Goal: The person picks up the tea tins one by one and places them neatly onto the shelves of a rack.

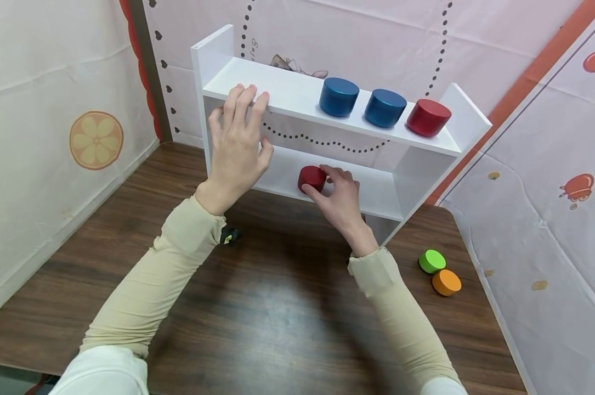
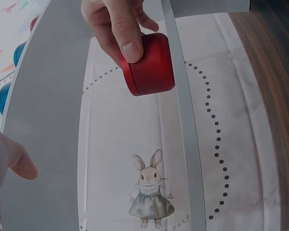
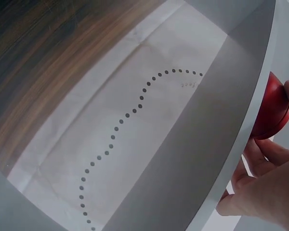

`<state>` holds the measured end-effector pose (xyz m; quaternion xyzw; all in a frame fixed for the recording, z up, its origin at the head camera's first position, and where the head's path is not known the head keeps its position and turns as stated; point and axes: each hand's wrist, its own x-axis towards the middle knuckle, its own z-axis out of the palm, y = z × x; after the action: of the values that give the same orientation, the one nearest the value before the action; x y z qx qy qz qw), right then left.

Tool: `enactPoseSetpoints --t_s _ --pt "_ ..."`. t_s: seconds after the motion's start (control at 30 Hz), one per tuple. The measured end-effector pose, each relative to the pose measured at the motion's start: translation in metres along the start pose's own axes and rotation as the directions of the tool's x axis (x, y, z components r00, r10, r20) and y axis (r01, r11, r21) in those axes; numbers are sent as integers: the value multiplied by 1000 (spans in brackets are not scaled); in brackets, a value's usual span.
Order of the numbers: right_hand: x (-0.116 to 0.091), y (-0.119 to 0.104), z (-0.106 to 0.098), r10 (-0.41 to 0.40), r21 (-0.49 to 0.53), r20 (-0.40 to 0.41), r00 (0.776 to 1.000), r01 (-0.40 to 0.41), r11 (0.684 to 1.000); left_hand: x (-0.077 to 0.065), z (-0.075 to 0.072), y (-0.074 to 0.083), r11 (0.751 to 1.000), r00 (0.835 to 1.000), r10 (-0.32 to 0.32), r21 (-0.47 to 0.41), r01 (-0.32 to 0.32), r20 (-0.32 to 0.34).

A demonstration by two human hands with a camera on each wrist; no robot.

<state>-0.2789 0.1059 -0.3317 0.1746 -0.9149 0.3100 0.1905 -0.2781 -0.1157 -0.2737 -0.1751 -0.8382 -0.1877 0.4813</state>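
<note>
On the lower board of a white two-tier shelf (image 1: pixel 277 170) sits a squat red cylinder (image 1: pixel 311 178) with a seam near one end. My right hand (image 1: pixel 341 200) grips it from the right side, thumb in front and fingers behind. The left wrist view also catches the right hand (image 2: pixel 118 24) with its thumb on the red cylinder (image 2: pixel 151 65). Seen from the right wrist, the red cylinder (image 3: pixel 273 108) is partly cut off by the frame. My left hand (image 1: pixel 238 140) is at the upper board's left front edge, fingers spread and holding nothing.
Along the upper board stand two blue cylinders (image 1: pixel 339 97) and another red cylinder (image 1: pixel 428 118). To the right on the brown table (image 1: pixel 258 318) are a green cylinder (image 1: pixel 432 261) and an orange cylinder (image 1: pixel 446 282). Printed cloth (image 1: pixel 55 66) hangs around the table.
</note>
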Motion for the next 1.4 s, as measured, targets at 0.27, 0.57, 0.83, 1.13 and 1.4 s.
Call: enactPoseSetpoints --t_s 0.27,0.57,0.83,1.13,1.4 --pt "-13 1 -9 -33 -4 -9 999 33 999 0 1 1 1000 1000 -4 -7 4 4" --pt "-50 20 -25 -208 52 -310 927 236 970 0 3 3 1000 1000 -2 -15 2 -8" --pt "-86 62 -45 -183 29 -528 830 233 972 0 3 3 1000 1000 -4 -8 3 -8" --pt "-129 133 -85 57 -137 -528 847 -152 979 0 4 2 1000 1000 -14 -18 14 -11" --pt "-173 186 -112 521 -296 -270 810 -585 756 1 4 2 999 1000 -18 -31 18 -24"
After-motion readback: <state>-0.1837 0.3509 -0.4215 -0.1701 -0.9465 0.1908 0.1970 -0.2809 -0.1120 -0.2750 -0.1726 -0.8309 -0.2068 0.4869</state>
